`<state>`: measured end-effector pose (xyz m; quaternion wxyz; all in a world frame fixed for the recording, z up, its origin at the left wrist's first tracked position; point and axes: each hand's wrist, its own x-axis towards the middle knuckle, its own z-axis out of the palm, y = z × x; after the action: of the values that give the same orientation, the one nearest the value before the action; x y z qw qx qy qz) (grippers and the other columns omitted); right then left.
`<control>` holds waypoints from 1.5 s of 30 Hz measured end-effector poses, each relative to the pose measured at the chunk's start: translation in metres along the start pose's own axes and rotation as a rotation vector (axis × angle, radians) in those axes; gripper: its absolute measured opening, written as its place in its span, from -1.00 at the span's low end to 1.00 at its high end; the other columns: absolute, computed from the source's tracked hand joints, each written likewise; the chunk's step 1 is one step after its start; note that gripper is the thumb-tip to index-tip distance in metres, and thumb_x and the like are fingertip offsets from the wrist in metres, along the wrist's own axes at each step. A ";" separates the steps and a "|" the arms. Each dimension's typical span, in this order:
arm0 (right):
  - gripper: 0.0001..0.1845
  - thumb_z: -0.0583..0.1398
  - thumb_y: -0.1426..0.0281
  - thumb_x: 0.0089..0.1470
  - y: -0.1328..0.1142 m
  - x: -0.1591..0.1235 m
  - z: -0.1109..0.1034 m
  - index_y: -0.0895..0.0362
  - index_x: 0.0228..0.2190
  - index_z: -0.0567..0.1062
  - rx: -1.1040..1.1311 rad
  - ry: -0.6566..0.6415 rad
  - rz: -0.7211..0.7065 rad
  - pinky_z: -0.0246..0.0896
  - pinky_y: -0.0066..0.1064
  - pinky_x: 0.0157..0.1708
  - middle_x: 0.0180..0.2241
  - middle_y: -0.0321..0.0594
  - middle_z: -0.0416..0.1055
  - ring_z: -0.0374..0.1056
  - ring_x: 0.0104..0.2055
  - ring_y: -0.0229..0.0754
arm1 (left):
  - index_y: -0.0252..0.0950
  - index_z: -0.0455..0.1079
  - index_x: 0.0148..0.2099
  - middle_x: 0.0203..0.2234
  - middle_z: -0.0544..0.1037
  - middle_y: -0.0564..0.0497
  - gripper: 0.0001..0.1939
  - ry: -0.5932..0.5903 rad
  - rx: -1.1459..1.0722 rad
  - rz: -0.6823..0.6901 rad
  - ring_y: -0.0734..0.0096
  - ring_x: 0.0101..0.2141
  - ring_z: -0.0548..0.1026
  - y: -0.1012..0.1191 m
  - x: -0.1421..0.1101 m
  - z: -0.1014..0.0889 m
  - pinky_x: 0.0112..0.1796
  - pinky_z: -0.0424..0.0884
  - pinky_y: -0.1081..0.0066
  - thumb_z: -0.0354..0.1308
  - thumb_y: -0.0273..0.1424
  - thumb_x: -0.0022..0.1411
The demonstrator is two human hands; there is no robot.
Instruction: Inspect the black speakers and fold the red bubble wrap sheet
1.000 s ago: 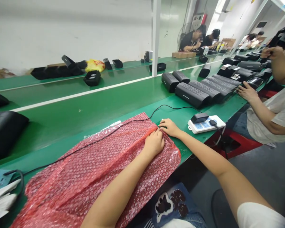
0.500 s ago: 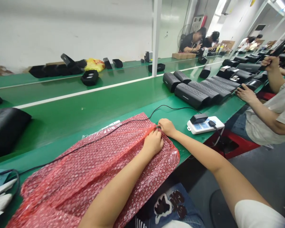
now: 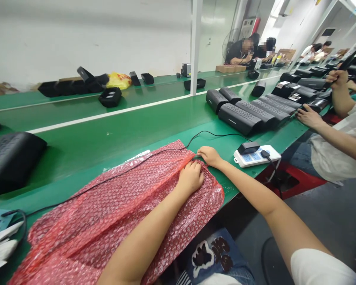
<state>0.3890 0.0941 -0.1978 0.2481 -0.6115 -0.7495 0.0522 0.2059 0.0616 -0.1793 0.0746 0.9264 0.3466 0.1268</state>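
A large red bubble wrap sheet (image 3: 112, 206) lies folded over the green bench in front of me. My left hand (image 3: 191, 176) presses on its right end, with the fingers curled into the film. Just beyond, my right hand (image 3: 209, 156) pinches at the sheet's corner; its fingertips are partly hidden. A thin black cable (image 3: 127, 168) runs across the top of the wrap, past my right hand, toward a black power adapter (image 3: 248, 148) on a white power strip (image 3: 256, 156).
Several black ridged speaker-like units (image 3: 239, 118) stand at the back right. Another black unit (image 3: 14, 158) sits on the green conveyor (image 3: 106, 134) at left. A co-worker's hand (image 3: 310, 116) rests by the units at right. A red stool (image 3: 305, 178) stands below the bench edge.
My right hand has shifted slightly at the corner of the wrap, its fingers now flatter. The black unit at far left has moved a little to the right.
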 end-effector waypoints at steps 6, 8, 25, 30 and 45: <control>-0.85 0.27 0.51 0.10 0.015 -0.013 -0.008 0.16 -0.24 0.59 0.034 -0.006 -0.067 0.26 -0.28 0.02 -0.13 -0.12 0.52 0.40 -0.03 -0.11 | -0.33 0.36 -0.05 -0.05 0.52 -0.14 -0.76 -0.042 -0.029 -0.022 0.17 0.01 0.45 0.000 0.001 -0.003 -0.02 0.41 0.28 -0.01 -0.36 0.31; -0.87 0.27 0.53 0.08 0.016 -0.013 -0.006 0.15 -0.29 0.60 0.008 -0.004 -0.066 0.24 -0.25 0.04 -0.15 -0.11 0.52 0.40 -0.02 -0.08 | -0.36 0.35 0.02 0.05 0.47 -0.17 -0.70 -0.060 -0.037 -0.024 0.17 0.08 0.42 0.001 0.000 -0.002 0.06 0.36 0.29 -0.03 -0.36 0.32; -0.84 0.13 0.55 0.23 0.003 0.014 -0.015 0.24 -0.26 0.53 -0.260 -0.178 0.007 0.25 -0.32 -0.11 -0.23 -0.17 0.52 0.42 -0.16 -0.19 | -0.40 -0.10 0.42 0.38 -0.12 -0.25 -0.16 -0.258 -0.113 -0.024 -0.01 0.36 -0.13 0.004 -0.005 -0.002 0.29 -0.02 0.09 0.00 -0.02 0.28; -0.81 0.14 0.60 0.18 0.001 0.026 -0.023 0.25 -0.24 0.55 -0.283 -0.243 -0.037 0.24 -0.37 -0.14 -0.21 -0.13 0.53 0.42 -0.16 -0.18 | -0.37 -0.10 0.43 0.39 -0.10 -0.18 -0.15 -0.247 -0.120 -0.031 -0.01 0.37 -0.16 0.001 -0.005 -0.001 0.31 -0.05 0.10 0.02 -0.01 0.27; -0.73 0.13 0.61 0.12 -0.001 0.046 -0.031 0.20 -0.23 0.60 -0.337 -0.290 -0.102 0.15 -0.44 -0.26 -0.19 -0.08 0.55 0.44 -0.14 -0.09 | -0.32 -0.06 0.42 0.38 -0.06 -0.13 -0.16 -0.215 -0.058 -0.010 -0.01 0.36 -0.09 -0.002 -0.004 0.003 0.30 -0.08 0.00 -0.01 0.03 0.26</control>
<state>0.3959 0.1307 -0.1560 0.0344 -0.5916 -0.8055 0.0009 0.2025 0.0597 -0.1830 0.1389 0.9304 0.3373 0.0366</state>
